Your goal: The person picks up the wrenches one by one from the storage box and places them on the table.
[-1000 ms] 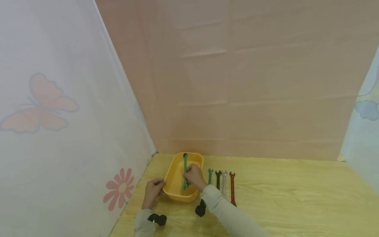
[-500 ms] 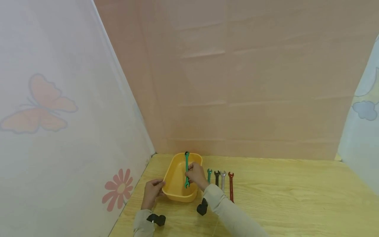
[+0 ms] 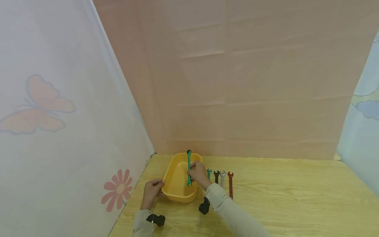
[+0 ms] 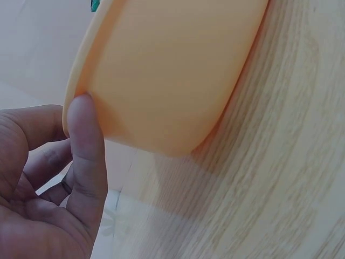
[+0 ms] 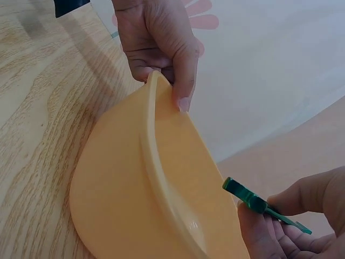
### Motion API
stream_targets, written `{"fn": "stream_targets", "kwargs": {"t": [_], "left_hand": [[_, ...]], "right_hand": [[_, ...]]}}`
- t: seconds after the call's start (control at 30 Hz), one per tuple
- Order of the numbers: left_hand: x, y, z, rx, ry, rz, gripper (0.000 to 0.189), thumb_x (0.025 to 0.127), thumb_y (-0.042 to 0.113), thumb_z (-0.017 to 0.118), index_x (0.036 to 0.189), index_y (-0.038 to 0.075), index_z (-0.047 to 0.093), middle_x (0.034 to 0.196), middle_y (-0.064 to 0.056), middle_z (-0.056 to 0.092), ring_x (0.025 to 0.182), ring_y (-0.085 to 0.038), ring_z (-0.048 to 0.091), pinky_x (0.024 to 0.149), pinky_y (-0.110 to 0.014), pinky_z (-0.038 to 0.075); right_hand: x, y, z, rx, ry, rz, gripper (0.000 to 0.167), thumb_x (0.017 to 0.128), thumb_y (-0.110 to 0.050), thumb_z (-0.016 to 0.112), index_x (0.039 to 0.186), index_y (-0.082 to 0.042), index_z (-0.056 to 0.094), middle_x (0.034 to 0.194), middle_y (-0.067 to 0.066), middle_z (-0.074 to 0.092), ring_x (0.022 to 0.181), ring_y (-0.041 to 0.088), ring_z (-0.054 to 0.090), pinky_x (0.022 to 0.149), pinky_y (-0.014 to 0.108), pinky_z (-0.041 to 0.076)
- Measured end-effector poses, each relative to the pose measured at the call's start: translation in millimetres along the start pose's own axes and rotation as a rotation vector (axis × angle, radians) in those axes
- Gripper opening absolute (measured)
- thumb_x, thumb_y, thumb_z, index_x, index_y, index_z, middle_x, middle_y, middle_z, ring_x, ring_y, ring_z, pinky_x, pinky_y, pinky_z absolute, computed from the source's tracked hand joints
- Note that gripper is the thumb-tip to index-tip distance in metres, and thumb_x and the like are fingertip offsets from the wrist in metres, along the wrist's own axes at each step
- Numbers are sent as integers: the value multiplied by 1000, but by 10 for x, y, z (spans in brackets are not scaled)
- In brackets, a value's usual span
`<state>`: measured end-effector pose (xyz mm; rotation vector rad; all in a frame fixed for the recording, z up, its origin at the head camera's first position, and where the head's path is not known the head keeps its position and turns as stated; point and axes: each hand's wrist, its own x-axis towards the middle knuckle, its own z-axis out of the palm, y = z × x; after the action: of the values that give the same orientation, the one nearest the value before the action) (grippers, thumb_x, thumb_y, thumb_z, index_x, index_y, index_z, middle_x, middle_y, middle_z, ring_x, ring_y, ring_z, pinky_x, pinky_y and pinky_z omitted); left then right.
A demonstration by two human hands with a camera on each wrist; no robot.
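Observation:
A yellow plastic bin (image 3: 179, 198) sits at the back left of the wooden table. My left hand (image 3: 151, 193) pinches its near left rim, thumb on the inner side and fingers outside, as the left wrist view (image 4: 83, 145) confirms. Over the bin's opening, my right hand (image 3: 199, 174) holds a green combination wrench (image 3: 189, 164) between thumb and fingers. Its ring end points to the back and its open end toward me. In the right wrist view the wrench (image 5: 250, 200) is close above the bin's rim (image 5: 156, 162). No other tool shows in the visible part of the bin's inside.
Right of the bin lie a green wrench (image 3: 209, 173), a black wrench (image 3: 216, 176), a silver wrench (image 3: 222, 177) and a red wrench (image 3: 230, 184), side by side. My right forearm (image 3: 234, 210) covers their near ends. A printed wall cloth (image 3: 118, 154) borders the table's left edge.
The green wrench in my right hand has shifted slightly right and toward the back over the bin. My left hand keeps its pinch on the rim.

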<state>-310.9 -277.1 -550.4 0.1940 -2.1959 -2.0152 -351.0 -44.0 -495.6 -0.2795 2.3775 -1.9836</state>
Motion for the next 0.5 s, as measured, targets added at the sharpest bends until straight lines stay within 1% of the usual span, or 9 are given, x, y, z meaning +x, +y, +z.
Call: {"fn": "stream_targets", "kwargs": {"t": [0.27,0.4,0.5], "left_hand": [[-6,0,-13,-7,-5,2,28,94,3,67,113,-17,65,74,-7,62,56,-11,56,51,-27,56],[-1,16,-8,3,-10,4,29,94,3,67,114,-17,65,74,-7,62,57,-11,56,52,-28,57],[-4,19,-3,11,-7,3,28,94,2,67,113,-17,65,75,-9,64,57,-11,57,52,-27,56]], "right_hand": [[-26,22,-49,-40,10,-48,15,87,7,64,101,9,58,79,10,61,56,16,64,53,31,58],[-28,11,-72,-35,15,-37,17,87,7,64,103,9,58,80,10,61,57,15,64,54,30,58],[-39,1,-90,-19,21,-9,18,87,8,63,104,10,57,82,10,61,58,15,63,55,30,58]]}}
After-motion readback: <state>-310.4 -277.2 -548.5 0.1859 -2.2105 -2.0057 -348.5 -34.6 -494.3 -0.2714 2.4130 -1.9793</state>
